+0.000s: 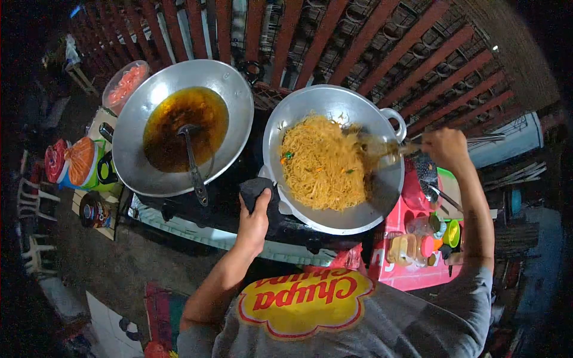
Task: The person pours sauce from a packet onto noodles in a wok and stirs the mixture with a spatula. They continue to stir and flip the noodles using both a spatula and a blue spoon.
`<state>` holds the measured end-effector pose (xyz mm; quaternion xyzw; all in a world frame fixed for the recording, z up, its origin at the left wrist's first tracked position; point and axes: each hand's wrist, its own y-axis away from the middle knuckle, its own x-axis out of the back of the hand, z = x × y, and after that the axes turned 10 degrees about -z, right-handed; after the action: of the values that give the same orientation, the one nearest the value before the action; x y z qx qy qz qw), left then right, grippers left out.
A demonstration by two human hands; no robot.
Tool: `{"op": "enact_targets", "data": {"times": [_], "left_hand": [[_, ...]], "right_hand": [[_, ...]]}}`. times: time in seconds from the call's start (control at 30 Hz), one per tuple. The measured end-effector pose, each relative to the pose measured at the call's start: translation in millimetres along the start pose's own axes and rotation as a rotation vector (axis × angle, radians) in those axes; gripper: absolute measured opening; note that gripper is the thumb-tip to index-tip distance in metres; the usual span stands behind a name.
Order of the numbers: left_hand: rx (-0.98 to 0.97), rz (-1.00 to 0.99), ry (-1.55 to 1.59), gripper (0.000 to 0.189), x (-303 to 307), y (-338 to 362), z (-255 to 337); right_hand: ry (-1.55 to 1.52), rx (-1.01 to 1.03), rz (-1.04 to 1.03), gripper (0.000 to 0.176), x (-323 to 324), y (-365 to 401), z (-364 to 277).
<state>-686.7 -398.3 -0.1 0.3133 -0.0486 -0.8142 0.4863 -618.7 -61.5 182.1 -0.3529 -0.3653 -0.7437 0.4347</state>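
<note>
A wide metal wok (334, 98) holds a heap of yellow noodles (322, 164) with bits of green and orange. My right hand (444, 149) is closed around the handle of a utensil (382, 149), whose blurred head is among the noodles at the wok's right side. On the wok's left, my left hand (255, 221) grips a dark folded cloth (256, 194) beside the wok's handle. A second wok (236, 101) stands to the left with dark oil (179, 128) and a ladle (194, 164) resting in it.
A pink-covered table (400, 274) at the right bears jars, a green bowl (453, 234) and a tray. Red slats (286, 42) rise behind the woks. At the left are a tub of pink food (126, 83), bagged items (82, 161) and white chairs (37, 200).
</note>
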Motion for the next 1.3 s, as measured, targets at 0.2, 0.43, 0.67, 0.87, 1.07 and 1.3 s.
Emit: {"op": "enact_targets", "data": {"times": [0.2,0.43,0.67,0.87,1.07,1.3], "left_hand": [[-0.045,0.058,-0.161,0.059,-10.4,1.9,3.9],[-0.003,0.066,-0.214,0.073,-7.3,-1.2,1.0],[0.010,0.063,-0.193,0.074,-0.9,-5.5,-7.2],[-0.018,0.040,-0.215,0.071,-5.9,-1.7,4.9],[0.005,0.080,-0.217,0.064,-5.7,1.3,1.5],[0.000,0.073,-0.327,0.068,-10.9,2.2,6.9]], "right_hand": [[-0.800,0.219,-0.063,0.017,-136.2,-33.3,-73.9],[-1.050,0.085,-0.077,0.014,-106.3,-17.2,-57.7],[-0.626,-0.032,0.023,0.014,-49.9,6.7,-34.3],[-0.338,-0.033,0.196,0.014,0.3,22.8,-39.5],[-0.002,-0.035,0.178,0.016,10.4,18.7,-24.1],[-0.475,0.074,0.009,0.020,-110.9,-22.4,-75.7]]}}
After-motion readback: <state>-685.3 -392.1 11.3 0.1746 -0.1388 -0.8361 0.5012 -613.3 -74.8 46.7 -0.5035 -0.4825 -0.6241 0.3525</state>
